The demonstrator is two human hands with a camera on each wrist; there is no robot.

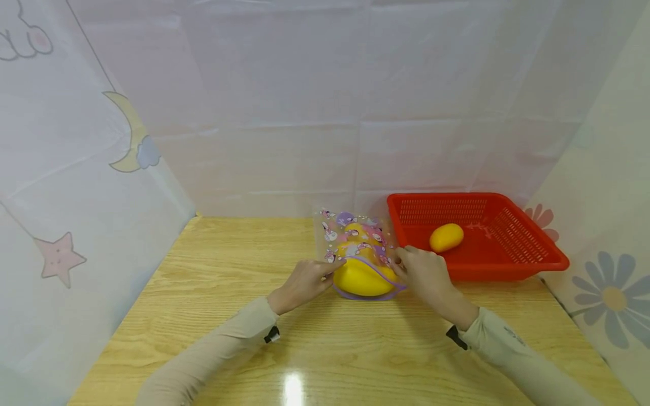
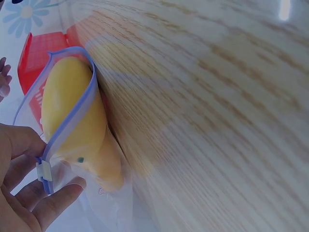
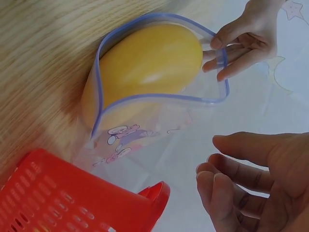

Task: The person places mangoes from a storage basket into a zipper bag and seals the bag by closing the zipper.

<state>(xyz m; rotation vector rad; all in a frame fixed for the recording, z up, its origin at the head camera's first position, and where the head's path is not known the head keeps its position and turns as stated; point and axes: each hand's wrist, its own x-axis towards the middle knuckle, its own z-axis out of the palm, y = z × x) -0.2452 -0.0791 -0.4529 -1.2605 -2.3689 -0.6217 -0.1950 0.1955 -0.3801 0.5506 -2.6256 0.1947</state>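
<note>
A clear zip bag (image 1: 346,219) with pink and purple prints lies on the table, its purple-edged mouth facing me. Inside, a large yellow mango (image 1: 361,278) sits at the gaping mouth, with more yellow fruit partly hidden behind the prints. My left hand (image 1: 303,283) pinches the left corner of the mouth, beside a white slider (image 2: 44,171). On the other side, my right hand (image 1: 427,277) is close to the bag's right corner. The right wrist view shows that hand (image 3: 256,179) apart from the bag, its fingers loosely bent around nothing.
A red plastic basket (image 1: 477,272) stands right of the bag, just beyond my right hand. One yellow mango (image 1: 447,237) lies in it. The wooden table (image 1: 228,254) meets a pale cloth backdrop (image 1: 279,113) at its back edge.
</note>
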